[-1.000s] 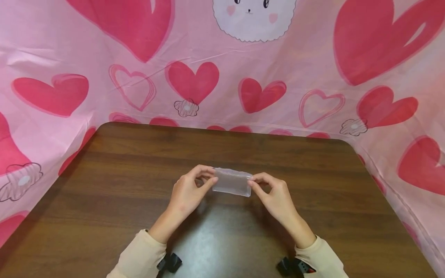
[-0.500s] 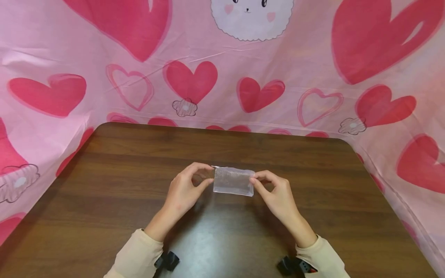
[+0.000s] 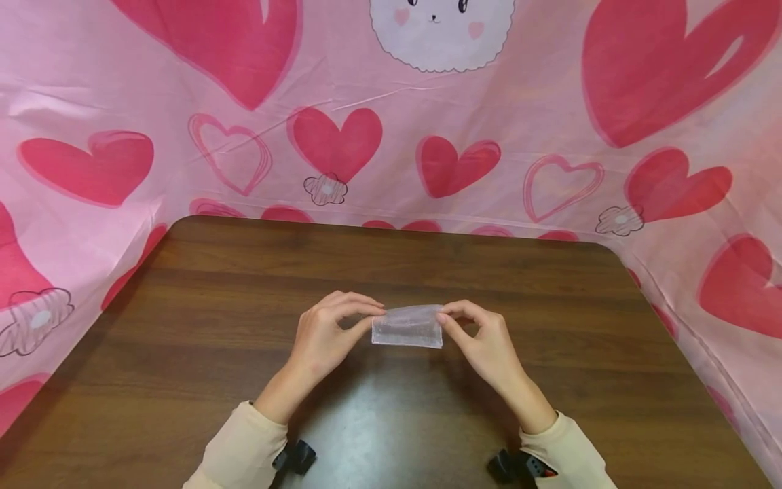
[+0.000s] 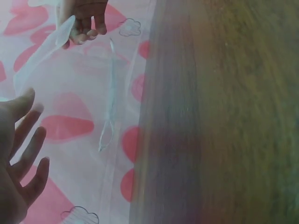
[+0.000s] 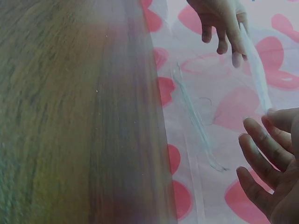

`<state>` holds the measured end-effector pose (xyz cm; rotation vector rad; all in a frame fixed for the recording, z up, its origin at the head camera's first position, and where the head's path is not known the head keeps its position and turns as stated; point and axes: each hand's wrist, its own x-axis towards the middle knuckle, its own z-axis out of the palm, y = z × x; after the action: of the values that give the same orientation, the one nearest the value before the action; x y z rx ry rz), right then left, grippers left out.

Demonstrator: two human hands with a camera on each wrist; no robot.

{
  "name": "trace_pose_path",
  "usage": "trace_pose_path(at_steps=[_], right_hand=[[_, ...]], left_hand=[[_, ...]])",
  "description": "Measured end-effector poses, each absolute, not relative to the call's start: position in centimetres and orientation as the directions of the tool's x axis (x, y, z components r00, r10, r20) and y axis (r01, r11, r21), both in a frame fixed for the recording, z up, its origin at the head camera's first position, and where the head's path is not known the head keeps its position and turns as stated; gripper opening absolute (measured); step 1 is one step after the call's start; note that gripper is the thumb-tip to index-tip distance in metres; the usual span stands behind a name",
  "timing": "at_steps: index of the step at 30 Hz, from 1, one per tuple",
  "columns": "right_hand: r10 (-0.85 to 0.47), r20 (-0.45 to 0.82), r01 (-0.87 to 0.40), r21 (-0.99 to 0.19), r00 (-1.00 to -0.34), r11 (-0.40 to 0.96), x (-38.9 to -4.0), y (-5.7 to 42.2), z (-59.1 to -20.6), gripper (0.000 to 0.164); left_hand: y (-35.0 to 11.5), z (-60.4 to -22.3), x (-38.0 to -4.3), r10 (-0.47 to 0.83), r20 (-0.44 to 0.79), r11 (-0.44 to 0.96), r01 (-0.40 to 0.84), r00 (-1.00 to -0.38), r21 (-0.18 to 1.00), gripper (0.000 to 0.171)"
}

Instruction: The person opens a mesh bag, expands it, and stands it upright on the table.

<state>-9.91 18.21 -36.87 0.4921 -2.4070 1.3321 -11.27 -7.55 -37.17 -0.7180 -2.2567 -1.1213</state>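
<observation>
A small clear plastic bag point(image 3: 406, 329) is stretched between both hands above the table. My left hand point(image 3: 324, 333) pinches its upper left corner between thumb and fingers. At the upper right corner, my right hand point(image 3: 485, 343) pinches the bag between thumb and index finger. In the left wrist view the bag's whitish upper edge point(image 4: 44, 49) spans from the near left hand point(image 4: 18, 158) to the far hand. The right wrist view shows the see-through sheet hanging down to a bluish bottom seam point(image 5: 196, 119), with the other fingers of the right hand point(image 5: 275, 163) spread beside it.
The brown wooden table point(image 3: 201, 326) lies under the hands. A pink cloth point(image 3: 397, 88) with red hearts encloses its back and sides. Black wrist devices point(image 3: 296, 458) sit at the beige sleeves point(image 3: 238, 451).
The left thumb and fingers, farther apart half a second ago, have come together on the bag's upper left corner. The bag's top edge has dipped there. The right hand has barely moved.
</observation>
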Motion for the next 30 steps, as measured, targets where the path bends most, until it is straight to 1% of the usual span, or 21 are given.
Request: trace_pose_path(at_steps=[6, 12, 15, 23, 30], right_hand=[[-0.151, 0.514, -0.513, -0.694, -0.844, 0.505, -10.1, 18.4, -36.8, 0.01], [-0.163, 0.576, -0.569, -0.648, -0.801, 0.506, -10.2, 19.0, -36.4, 0.016], [-0.172, 0.594, -0.586, -0.627, -0.786, 0.513, -10.2, 19.3, -36.2, 0.019], [-0.211, 0.607, -0.62, -0.611, -0.766, 0.492, -10.2, 19.4, -36.1, 0.026], [-0.265, 0.59, -0.639, -0.62, -0.762, 0.456, -10.2, 19.2, -36.1, 0.028]], left_hand=[[-7.5, -37.1, -11.1, 0.144, 0.609, 0.543, 0.576, -0.78, 0.61, 0.017], [-7.2, -36.7, -10.6, 0.113, 0.524, 0.579, 0.484, -0.844, 0.656, 0.014], [-7.0, -36.7, -10.4, 0.106, 0.488, 0.589, 0.45, -0.866, 0.671, 0.012], [-7.0, -36.8, -10.5, 0.091, 0.449, 0.588, 0.412, -0.889, 0.696, 0.01], [-6.7, -36.8, -10.5, 0.123, 0.428, 0.567, 0.417, -0.896, 0.71, 0.011]])
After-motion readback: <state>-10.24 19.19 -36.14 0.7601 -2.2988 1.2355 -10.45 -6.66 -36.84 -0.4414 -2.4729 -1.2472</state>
